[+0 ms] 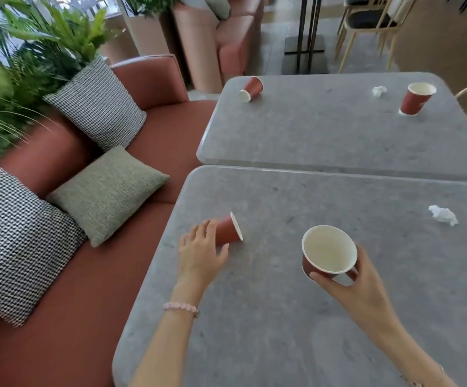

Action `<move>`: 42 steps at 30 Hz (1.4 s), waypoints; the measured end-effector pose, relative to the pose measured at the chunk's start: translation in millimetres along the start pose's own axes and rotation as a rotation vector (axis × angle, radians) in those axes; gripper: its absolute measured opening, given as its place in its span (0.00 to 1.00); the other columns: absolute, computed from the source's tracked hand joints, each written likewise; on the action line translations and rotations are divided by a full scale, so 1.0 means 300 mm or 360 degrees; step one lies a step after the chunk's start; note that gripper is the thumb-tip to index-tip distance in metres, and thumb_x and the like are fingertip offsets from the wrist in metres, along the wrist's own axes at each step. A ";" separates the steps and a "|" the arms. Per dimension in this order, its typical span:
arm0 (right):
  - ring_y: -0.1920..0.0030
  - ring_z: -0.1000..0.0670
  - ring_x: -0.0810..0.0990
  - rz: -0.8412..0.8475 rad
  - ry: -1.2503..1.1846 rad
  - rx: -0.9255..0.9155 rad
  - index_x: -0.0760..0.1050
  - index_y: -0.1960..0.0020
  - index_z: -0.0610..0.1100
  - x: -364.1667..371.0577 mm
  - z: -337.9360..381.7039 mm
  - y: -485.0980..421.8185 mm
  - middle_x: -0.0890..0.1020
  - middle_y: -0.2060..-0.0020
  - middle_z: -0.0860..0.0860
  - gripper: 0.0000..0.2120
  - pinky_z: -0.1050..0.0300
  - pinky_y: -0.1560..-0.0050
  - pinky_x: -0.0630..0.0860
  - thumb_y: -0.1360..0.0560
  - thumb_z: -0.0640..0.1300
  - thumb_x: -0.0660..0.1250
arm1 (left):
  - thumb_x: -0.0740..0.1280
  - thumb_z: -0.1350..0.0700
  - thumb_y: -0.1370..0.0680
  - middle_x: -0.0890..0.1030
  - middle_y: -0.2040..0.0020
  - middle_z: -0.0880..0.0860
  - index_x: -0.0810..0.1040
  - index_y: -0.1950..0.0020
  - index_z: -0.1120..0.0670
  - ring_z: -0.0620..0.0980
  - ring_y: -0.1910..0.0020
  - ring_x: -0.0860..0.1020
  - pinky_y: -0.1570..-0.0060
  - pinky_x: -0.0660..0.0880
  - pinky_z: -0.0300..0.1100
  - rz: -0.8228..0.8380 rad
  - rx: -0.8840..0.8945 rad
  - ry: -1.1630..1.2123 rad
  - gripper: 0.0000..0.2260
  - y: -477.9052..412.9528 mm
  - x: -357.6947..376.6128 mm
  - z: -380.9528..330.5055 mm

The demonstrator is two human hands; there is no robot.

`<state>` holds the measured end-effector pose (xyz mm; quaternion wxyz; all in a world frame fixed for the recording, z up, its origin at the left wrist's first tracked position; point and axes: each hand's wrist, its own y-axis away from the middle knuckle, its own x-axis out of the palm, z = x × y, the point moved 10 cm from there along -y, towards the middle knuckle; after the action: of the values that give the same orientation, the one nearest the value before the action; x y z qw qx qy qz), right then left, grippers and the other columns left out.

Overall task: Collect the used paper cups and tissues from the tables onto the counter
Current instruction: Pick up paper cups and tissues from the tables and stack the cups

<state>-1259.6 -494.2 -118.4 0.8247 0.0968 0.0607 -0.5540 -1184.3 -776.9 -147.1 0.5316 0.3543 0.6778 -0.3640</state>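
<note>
An upright cup (328, 251), mouth up, is gripped by the right hand (366, 289) over the near table (282, 331); a tipped cup (228, 230) lying there, mouth rightward, is clasped by the left hand (201, 247)

Café seating area: terracotta banquette sofa (148, 152) with cushions (106, 191), grey stone benches (310, 303), wooden chairs (366, 20), potted plants (17, 65)

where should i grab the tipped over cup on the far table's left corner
Wrap the grip over its red sidewall from above: the tipped cup lies on its side, base toward the camera, mouth facing away.
</note>
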 end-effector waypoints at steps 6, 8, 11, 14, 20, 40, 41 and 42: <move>0.54 0.67 0.78 -0.0058 0.0043 0.0079 0.70 0.47 0.59 0.024 -0.013 0.015 0.78 0.56 0.71 0.30 0.69 0.53 0.73 0.37 0.33 0.77 | 0.69 0.44 0.28 0.64 0.27 0.53 0.59 0.25 0.54 0.56 0.30 0.63 0.34 0.61 0.51 0.0283 0.0062 -0.0028 0.36 -0.083 0.147 0.042; 0.57 0.67 0.78 -0.0066 0.0055 0.0085 0.70 0.47 0.58 0.022 -0.015 0.017 0.79 0.58 0.71 0.29 0.75 0.55 0.72 0.36 0.32 0.76 | 0.68 0.42 0.27 0.63 0.26 0.51 0.56 0.25 0.51 0.55 0.29 0.63 0.34 0.59 0.49 0.0317 0.0104 -0.0063 0.36 -0.099 0.176 0.033; 0.57 0.67 0.78 -0.0088 0.0072 0.0098 0.70 0.47 0.58 0.009 -0.022 0.020 0.79 0.57 0.70 0.29 0.77 0.56 0.71 0.36 0.32 0.77 | 0.68 0.44 0.27 0.66 0.29 0.51 0.59 0.26 0.52 0.54 0.32 0.66 0.34 0.60 0.49 0.0296 0.0142 -0.0057 0.34 -0.113 0.193 0.016; 0.54 0.67 0.78 -0.0111 0.0074 0.0111 0.70 0.46 0.57 -0.005 -0.027 0.024 0.79 0.56 0.70 0.29 0.77 0.55 0.71 0.36 0.33 0.77 | 0.70 0.47 0.27 0.71 0.32 0.53 0.63 0.28 0.54 0.56 0.35 0.70 0.37 0.63 0.49 0.0214 0.0145 -0.0015 0.31 -0.121 0.188 0.008; 0.54 0.66 0.78 -0.0190 0.0091 0.0127 0.69 0.46 0.60 -0.054 -0.051 0.040 0.80 0.55 0.67 0.30 0.74 0.54 0.72 0.37 0.34 0.77 | 0.74 0.49 0.31 0.76 0.38 0.56 0.69 0.32 0.57 0.59 0.41 0.75 0.43 0.70 0.52 -0.0012 0.0040 0.0374 0.31 -0.098 0.085 -0.038; 0.46 0.60 0.77 0.0006 0.0295 -0.0057 0.70 0.40 0.54 -0.231 -0.077 0.187 0.78 0.45 0.59 0.31 0.67 0.47 0.73 0.38 0.44 0.79 | 0.74 0.60 0.38 0.81 0.50 0.46 0.72 0.41 0.52 0.39 0.51 0.79 0.56 0.74 0.31 0.0058 -0.0102 0.2439 0.26 0.249 -0.315 -0.643; 0.46 0.60 0.77 0.0001 0.0291 -0.0084 0.69 0.40 0.55 -0.240 -0.071 0.195 0.78 0.45 0.59 0.31 0.67 0.47 0.74 0.38 0.44 0.79 | 0.76 0.58 0.40 0.82 0.51 0.44 0.73 0.43 0.51 0.39 0.51 0.80 0.55 0.74 0.31 0.0071 -0.0083 0.2423 0.27 0.266 -0.315 -0.671; 0.46 0.59 0.78 0.0002 0.0286 -0.0102 0.69 0.39 0.56 -0.245 -0.066 0.202 0.78 0.45 0.60 0.31 0.65 0.47 0.75 0.38 0.45 0.79 | 0.77 0.56 0.41 0.82 0.52 0.43 0.73 0.44 0.50 0.40 0.49 0.79 0.53 0.74 0.32 0.0090 -0.0063 0.2406 0.28 0.280 -0.311 -0.696</move>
<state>-1231.3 -401.1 -116.8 0.8189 0.1197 0.1522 -0.5403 -1190.9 -563.2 -30.0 -0.0625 0.5152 0.8548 0.0041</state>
